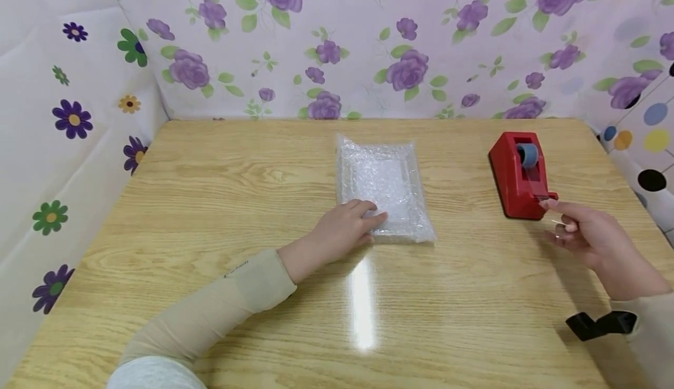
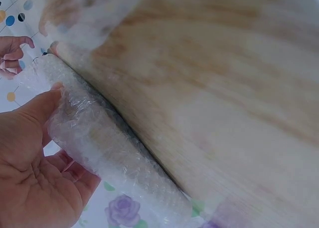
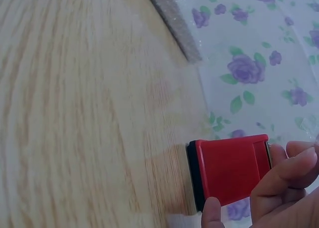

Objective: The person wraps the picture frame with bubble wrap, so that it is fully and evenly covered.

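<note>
A flat package in clear bubble wrap (image 1: 387,175) lies on the wooden table, a pale rectangular shape showing through it. My left hand (image 1: 339,232) rests on its near left part, with thumb and fingertips touching the wrap, as the left wrist view also shows. To the right stands a red tape dispenser (image 1: 516,187) with a roll of tape (image 1: 528,155) in it. At its cutter, my right hand (image 1: 592,237) pinches the tape's end between thumb and finger. In the right wrist view these fingers are beside the dispenser's end, partly cut off by the frame.
The wood-grain table (image 1: 237,184) reaches back to a floral-patterned cloth (image 1: 363,44). Flowered cloth (image 1: 52,161) also hangs on the left and dotted cloth on the right. A black strap piece (image 1: 600,324) sticks out at the right wrist.
</note>
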Demonstrator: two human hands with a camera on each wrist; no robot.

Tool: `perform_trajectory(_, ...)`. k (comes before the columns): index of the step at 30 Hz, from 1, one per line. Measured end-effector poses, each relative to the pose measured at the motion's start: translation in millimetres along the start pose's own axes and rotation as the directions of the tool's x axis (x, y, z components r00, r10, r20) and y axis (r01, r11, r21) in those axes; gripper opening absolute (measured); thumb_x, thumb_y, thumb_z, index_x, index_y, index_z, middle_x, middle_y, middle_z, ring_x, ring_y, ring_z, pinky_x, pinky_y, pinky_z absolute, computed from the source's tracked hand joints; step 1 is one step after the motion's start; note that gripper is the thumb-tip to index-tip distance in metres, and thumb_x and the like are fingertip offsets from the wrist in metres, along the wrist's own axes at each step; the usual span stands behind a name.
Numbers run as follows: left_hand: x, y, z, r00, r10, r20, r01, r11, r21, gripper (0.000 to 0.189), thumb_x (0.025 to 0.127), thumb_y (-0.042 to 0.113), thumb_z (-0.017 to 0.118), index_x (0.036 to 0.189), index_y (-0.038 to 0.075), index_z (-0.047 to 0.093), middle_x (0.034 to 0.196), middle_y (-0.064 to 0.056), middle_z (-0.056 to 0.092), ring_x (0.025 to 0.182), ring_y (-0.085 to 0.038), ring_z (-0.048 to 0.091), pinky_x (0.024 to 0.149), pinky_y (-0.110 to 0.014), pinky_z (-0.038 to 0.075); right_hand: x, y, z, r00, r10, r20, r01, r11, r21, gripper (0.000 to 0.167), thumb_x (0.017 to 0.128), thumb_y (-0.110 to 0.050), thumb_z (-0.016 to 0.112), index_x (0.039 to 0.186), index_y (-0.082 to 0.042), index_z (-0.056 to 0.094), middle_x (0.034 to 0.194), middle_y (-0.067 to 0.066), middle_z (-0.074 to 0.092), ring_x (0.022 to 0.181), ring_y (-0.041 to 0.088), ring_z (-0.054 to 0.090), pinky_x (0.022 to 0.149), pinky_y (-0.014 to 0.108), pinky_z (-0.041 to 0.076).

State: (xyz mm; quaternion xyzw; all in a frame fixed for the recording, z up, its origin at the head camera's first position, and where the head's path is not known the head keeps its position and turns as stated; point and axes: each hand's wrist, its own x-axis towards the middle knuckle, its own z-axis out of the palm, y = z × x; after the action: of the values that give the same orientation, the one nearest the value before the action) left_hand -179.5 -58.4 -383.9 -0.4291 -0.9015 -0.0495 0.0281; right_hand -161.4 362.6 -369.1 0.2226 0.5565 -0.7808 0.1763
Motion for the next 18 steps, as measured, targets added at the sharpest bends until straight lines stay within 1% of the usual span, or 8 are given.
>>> perform_trajectory(2,0.2,-0.1,-0.1,1.0,0.005,-0.006,-0.005,1.0,-0.003,0.047,0.091,0.028,0.062,0.134,0.012,0.055,0.129,-0.014,0.057,0.118,-0.028,0.055,0.099,-0.036,0.049,-0.4,0.0,0.4,1.0,0.006,-0.009,-0.006,1.0,0.01,0.023,0.093,-0.023,0.06,0.078,-0.016,0.077,0.048,-0.001,0.045,0.045,0.019,0.036,0.066,0.03,0.058)
perform_trajectory(5,0.4,-0.3,-0.1,1.0,0.012,-0.018,-0.012,1.0,-0.003,0.046,0.09,0.028,0.063,0.133,0.012,0.056,0.128,-0.013,0.058,0.117,-0.027,0.055,0.098,-0.035,0.049,-0.2,0.8,1.9,0.999,0.011,-0.034,-0.012,1.0,-0.023,0.023,0.091,-0.028,0.062,0.077,-0.018,0.076,0.048,-0.002,0.045,0.043,0.017,0.04,0.063,0.025,0.056)
perform_trajectory(9,0.1,-0.9,0.5,0.999,0.016,-0.033,-0.016,1.0,-0.004,0.046,0.089,0.027,0.065,0.132,0.012,0.057,0.126,-0.013,0.058,0.116,-0.027,0.056,0.096,-0.035,0.051,2.2,2.6,3.8,0.996,0.009,-0.086,-0.02,0.992,-0.125,0.019,0.088,-0.034,0.066,0.075,-0.025,0.076,0.049,-0.004,0.042,0.043,0.015,0.042,0.061,0.021,0.054)
perform_trajectory(11,0.1,-1.2,1.0,0.999,0.016,-0.036,-0.017,1.0,-0.008,0.046,0.089,0.027,0.065,0.132,0.012,0.057,0.126,-0.013,0.058,0.116,-0.027,0.056,0.096,-0.035,0.051,3.1,3.6,4.4,0.993,0.002,-0.116,-0.021,0.987,-0.16,0.019,0.085,-0.036,0.069,0.072,-0.024,0.075,0.049,-0.004,0.041,0.044,0.014,0.042,0.06,0.02,0.053)
perform_trajectory(14,-0.1,-1.4,1.7,1.0,0.01,-0.029,-0.01,1.0,-0.019,0.046,0.089,0.027,0.065,0.132,0.012,0.057,0.127,-0.013,0.058,0.116,-0.027,0.056,0.096,-0.035,0.05,3.8,4.9,5.2,0.99,-0.014,-0.143,-0.016,0.979,-0.202,0.024,0.083,-0.038,0.072,0.065,-0.021,0.068,0.048,-0.005,0.041,0.045,0.014,0.041,0.063,0.02,0.055)
perform_trajectory(18,-0.4,-0.8,1.4,1.0,-0.004,-0.016,0.003,0.999,-0.035,0.046,0.089,0.027,0.065,0.132,0.013,0.057,0.127,-0.012,0.058,0.117,-0.027,0.055,0.097,-0.035,0.05,4.2,4.7,6.0,0.989,-0.01,-0.149,-0.022,0.977,-0.213,0.033,0.082,-0.038,0.072,0.059,-0.019,0.058,0.048,-0.005,0.041,0.045,0.014,0.039,0.065,0.021,0.057)
